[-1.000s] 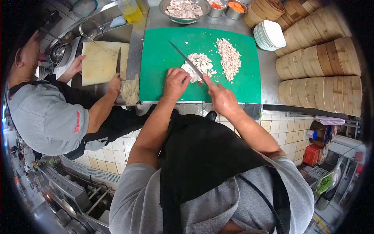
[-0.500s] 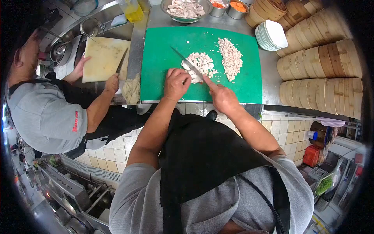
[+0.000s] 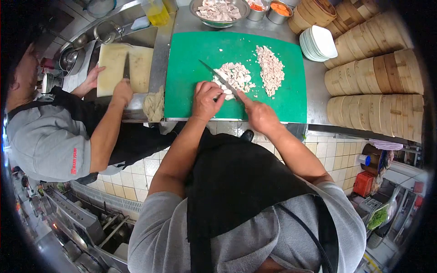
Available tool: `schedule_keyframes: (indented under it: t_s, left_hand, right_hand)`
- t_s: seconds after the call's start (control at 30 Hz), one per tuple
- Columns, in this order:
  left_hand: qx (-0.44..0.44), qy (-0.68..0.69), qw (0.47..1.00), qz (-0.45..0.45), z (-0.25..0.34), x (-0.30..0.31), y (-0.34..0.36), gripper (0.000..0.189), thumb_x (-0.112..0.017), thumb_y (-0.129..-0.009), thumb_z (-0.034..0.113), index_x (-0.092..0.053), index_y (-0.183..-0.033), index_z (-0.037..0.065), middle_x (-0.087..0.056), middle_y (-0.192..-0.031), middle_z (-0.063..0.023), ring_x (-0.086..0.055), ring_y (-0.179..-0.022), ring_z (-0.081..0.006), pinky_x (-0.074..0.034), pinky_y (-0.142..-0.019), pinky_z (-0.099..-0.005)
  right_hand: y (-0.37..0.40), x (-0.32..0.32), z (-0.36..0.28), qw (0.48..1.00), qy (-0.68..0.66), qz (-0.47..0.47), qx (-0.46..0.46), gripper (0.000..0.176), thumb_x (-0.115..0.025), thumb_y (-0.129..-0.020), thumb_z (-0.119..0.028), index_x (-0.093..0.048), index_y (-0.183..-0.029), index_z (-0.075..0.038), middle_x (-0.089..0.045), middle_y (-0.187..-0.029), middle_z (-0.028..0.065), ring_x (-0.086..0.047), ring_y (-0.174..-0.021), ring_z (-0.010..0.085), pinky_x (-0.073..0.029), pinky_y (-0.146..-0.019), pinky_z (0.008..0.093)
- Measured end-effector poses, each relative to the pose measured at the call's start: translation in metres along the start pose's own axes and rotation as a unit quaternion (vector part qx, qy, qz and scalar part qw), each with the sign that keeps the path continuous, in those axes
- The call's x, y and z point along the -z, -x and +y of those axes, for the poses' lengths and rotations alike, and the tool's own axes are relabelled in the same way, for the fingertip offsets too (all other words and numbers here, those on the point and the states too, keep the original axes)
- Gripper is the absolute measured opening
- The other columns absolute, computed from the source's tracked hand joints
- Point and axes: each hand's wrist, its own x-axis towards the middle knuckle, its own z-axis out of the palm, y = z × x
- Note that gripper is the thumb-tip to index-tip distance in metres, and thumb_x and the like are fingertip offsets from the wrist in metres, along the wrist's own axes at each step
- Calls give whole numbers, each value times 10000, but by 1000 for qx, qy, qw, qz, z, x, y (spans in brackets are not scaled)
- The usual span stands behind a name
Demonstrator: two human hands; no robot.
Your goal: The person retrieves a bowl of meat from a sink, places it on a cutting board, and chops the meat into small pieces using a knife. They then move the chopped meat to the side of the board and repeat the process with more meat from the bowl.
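My right hand (image 3: 262, 115) is closed round the handle of a long kitchen knife (image 3: 217, 75), its index finger stretched along the blade. The blade slants up and left over a green cutting board (image 3: 186, 57). Curled beside the blade, my left hand (image 3: 207, 100) presses its fingertips on pale meat pieces (image 3: 227, 92). Past the blade lies a heap of coarsely cut pale meat (image 3: 239, 76). A longer pile of finely chopped meat (image 3: 271, 70) sits to its right, apart from the knife. The undersides of my left fingers are hidden.
Behind the board stand a metal bowl of sliced meat (image 3: 219, 22) and a tin of carrots (image 3: 278, 12). White plates (image 3: 318, 43) and bamboo steamers (image 3: 368, 73) line the right. At left a co-worker holds a knife (image 3: 127, 66) over a pale board (image 3: 109, 59); a cloth (image 3: 154, 105) lies between us.
White pieces beside my left fingertips show more now, and the knife has shifted slightly. The co-worker has leaned left, and that person's knife has moved left and stands more upright in view.
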Motion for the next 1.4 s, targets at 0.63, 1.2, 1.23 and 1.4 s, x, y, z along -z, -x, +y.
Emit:
schedule_keyframes:
  t_s: [0.63, 1.2, 1.23, 1.4]
  left_hand:
    - [39, 21, 999, -10, 0, 3, 4, 293, -849, -709, 80, -727, -974, 106, -634, -1044, -72, -593, -1021, -326, -513, -890, -439]
    - [47, -7, 997, -59, -13, 21, 13, 204, -818, -754, 76, -758, -948, 90, -704, -1022, -83, -644, -981, -306, -541, -866, -421]
    - [48, -6, 997, -59, -12, 20, 12, 204, -818, -754, 76, -758, -948, 90, -704, -1022, -83, -644, -981, -306, -541, -866, -421]
    - [44, -18, 998, -32, -10, 14, 10, 171, -818, -743, 55, -733, -885, 97, -715, -931, -67, -649, -938, -304, -538, -841, -422]
  right_hand:
    - [7, 5, -8, 998, -16, 58, 3, 704, -574, -971, -109, -319, -1609, -262, -671, -979, 241, -686, -837, 443, -564, -752, 523]
    - [11, 8, -19, 997, -30, 68, 36, 750, -594, -952, -108, -295, -1618, -282, -670, -921, 225, -683, -774, 432, -567, -721, 518]
    - [10, 2, -15, 997, -30, 67, 35, 750, -594, -952, -108, -295, -1618, -282, -670, -921, 225, -683, -774, 432, -567, -721, 518]
    - [6, -3, -8, 998, 12, 38, 46, 764, -598, -949, -113, -284, -1622, -291, -672, -917, 212, -687, -764, 414, -568, -725, 518]
